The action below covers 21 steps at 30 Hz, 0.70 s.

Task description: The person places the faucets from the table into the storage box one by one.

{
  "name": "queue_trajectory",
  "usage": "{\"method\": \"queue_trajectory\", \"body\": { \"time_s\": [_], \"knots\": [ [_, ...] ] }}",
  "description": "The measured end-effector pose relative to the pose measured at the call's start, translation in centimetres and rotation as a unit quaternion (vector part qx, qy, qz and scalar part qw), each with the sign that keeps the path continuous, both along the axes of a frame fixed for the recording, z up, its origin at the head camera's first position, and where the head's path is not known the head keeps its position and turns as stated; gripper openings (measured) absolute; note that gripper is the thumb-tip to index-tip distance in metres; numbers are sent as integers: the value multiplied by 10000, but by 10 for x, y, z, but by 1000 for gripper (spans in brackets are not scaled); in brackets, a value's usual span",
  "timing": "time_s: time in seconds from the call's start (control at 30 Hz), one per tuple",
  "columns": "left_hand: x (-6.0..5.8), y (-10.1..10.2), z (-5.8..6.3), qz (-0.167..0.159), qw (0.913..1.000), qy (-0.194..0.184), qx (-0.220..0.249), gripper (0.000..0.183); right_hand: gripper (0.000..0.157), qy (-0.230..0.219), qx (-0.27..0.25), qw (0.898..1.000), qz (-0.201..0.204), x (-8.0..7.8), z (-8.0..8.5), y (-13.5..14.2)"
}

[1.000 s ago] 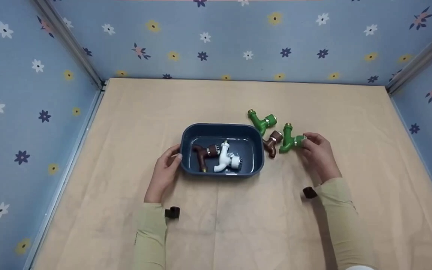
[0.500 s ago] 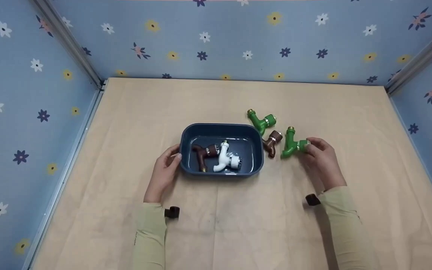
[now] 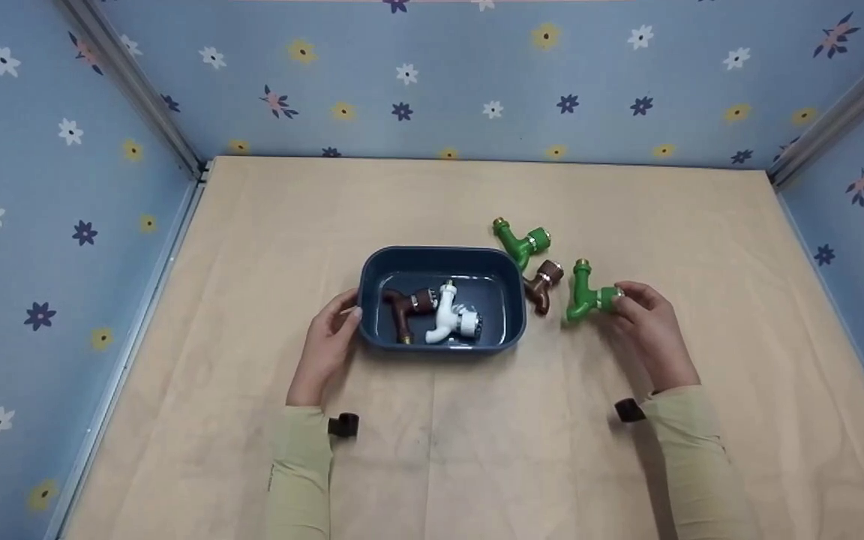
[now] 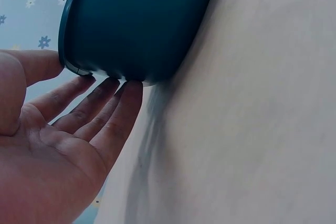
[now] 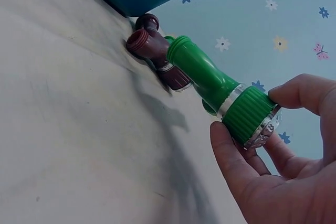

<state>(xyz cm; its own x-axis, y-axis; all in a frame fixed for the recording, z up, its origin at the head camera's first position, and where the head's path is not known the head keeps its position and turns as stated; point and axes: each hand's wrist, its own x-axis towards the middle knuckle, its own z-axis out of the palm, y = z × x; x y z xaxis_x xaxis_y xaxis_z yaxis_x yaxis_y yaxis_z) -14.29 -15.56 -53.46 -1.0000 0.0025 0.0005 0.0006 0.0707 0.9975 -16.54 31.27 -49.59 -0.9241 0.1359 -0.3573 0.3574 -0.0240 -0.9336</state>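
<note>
My right hand point(image 3: 653, 330) pinches the ribbed knob of a green tap point(image 3: 583, 292) between thumb and fingers. In the right wrist view this green tap point(image 5: 205, 72) hangs above the cloth, its shadow apart from it. My left hand point(image 3: 329, 341) touches the left end of a dark blue tub point(image 3: 443, 349). In the left wrist view, fairly straight fingertips rest against the outer wall of the tub point(image 4: 136, 24), with the thumb at its rim. Inside the tub lie a brown tap point(image 3: 404, 315) and a white tap point(image 3: 445, 319).
Right of the tub lies a second brown tap point(image 3: 544, 283), partly hidden by the tub's edge. Behind it lies another green tap point(image 3: 522, 241). A beige cloth point(image 3: 507, 450) covers the table. Flower-patterned blue panels point(image 3: 462, 82) stand behind and at both sides.
My right hand has moved the green tap a little toward me and slightly right, away from the second brown tap. My left hand and the tub have stayed in place.
</note>
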Motion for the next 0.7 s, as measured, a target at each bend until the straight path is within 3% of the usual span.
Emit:
{"method": "queue_trajectory", "body": {
  "time_s": [0.7],
  "knots": [
    [-3,-4,6,-307,9990,-299,-157,40,38,204,-266,9994,-2,17,0,-1]
  ]
}}
